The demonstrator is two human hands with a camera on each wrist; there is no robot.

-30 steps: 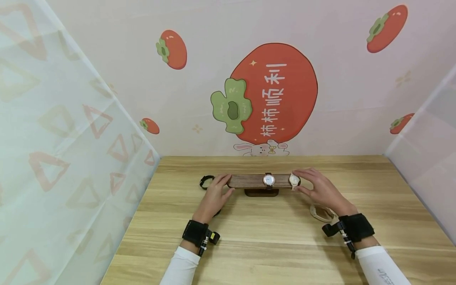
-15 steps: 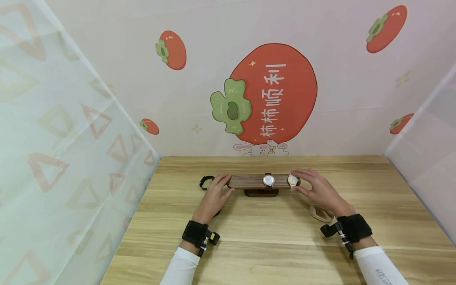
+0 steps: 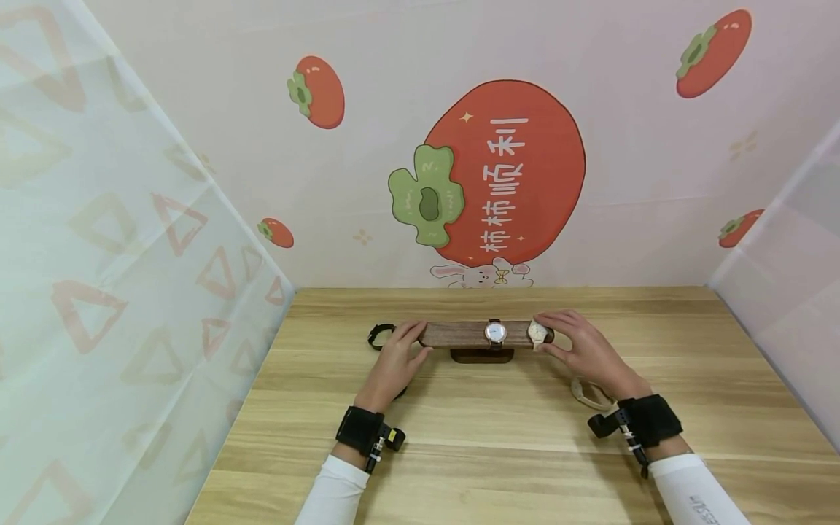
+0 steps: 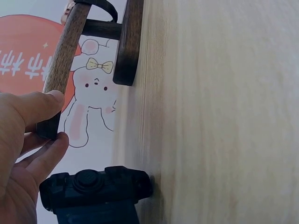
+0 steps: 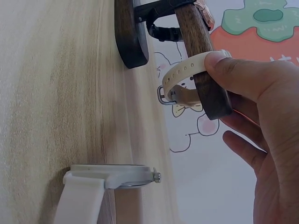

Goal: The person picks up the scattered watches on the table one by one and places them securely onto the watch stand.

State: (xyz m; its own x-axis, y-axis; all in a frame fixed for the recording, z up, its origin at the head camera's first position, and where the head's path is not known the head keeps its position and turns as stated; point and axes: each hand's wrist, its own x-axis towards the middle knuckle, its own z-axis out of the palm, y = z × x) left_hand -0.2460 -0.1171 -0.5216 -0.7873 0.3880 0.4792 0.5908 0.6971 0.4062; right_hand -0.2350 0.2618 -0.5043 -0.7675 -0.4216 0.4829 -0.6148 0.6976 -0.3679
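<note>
A dark wooden watch stand (image 3: pixel 453 335) with a raised bar and a base stands toward the back of the table. My left hand (image 3: pixel 394 368) grips the bar's left end, thumb in front and fingers behind, as the left wrist view shows. With my right hand (image 3: pixel 587 350) I pinch a cream-strapped watch (image 3: pixel 537 332) that loops round the bar near its right end. In the right wrist view its buckled strap (image 5: pixel 184 70) hangs under the bar, my thumb on the strap's upper part. A watch with a white dial and dark strap (image 3: pixel 495 332) sits on the bar right of its middle.
Another pale-strapped watch (image 3: pixel 590 394) lies on the table below my right hand, its case and crown close in the right wrist view. A black-strapped watch (image 3: pixel 380 336) lies left of the stand. Something dark shows partly behind my left wrist. A printed wall rises behind the table.
My right hand has slid the cream-strapped watch slightly left along the bar, away from its right end. My left hand has stayed on the bar's left end.
</note>
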